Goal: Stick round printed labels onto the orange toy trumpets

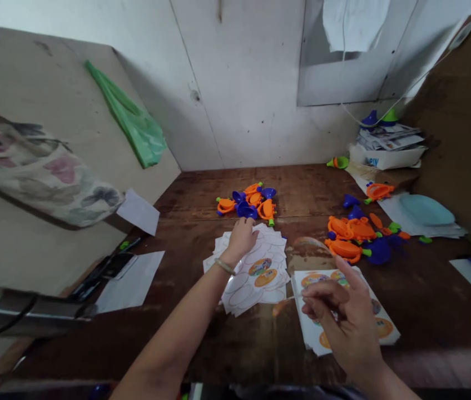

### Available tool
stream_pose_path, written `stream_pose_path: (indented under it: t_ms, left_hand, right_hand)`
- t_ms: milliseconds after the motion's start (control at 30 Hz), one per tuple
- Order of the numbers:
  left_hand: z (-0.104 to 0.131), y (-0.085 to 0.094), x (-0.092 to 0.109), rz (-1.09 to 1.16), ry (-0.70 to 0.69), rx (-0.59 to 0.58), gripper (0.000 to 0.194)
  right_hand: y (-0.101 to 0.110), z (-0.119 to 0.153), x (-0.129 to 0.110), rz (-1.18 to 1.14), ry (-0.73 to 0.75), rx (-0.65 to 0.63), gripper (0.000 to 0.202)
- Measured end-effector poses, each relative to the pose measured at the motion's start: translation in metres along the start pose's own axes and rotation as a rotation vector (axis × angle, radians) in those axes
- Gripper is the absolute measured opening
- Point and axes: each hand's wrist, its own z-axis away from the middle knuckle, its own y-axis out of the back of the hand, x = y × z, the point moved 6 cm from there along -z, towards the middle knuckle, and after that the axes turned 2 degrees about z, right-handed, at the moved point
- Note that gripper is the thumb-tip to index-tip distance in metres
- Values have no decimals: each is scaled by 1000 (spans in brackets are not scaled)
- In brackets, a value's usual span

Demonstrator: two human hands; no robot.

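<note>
Left hand (241, 238) reaches curled toward orange toys (248, 202); right hand (341, 311) pinches a sticker above the dark wooden table (427, 300).

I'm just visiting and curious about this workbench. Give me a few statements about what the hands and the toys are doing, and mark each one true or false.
1. The left hand reaches toward the far pile of orange and blue toy parts. True.
2. The right hand rests on the green plastic bag. False: it is over the sticker sheet near the table's front edge.
3. A spread stack of used sticker sheets lies under the left wrist. True.
4. All the toy parts are red. False: they are mostly orange and blue, with green bits.
5. The green bag lies on the table. False: it hangs against the wall.
</note>
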Motion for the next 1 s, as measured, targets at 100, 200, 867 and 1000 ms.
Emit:
stream_pose_path:
  t_ms: [100,200,867,1000]
  left_hand:
    - [-44,-26,20,-100,-21,3,41]
    - [-77,-47,39,-131,12,19,42]
    - [119,-8,32,1275,242,145,63]
    - [174,-24,45,1697,310,24,55]
  right_hand:
    - [8,-2,0,116,78,29,63]
    - [15,-5,-1,246,182,87,50]
    - [3,-17,-20,-291,23,-223,76]
    - [2,-29,-19,-272,-48,-74,76]
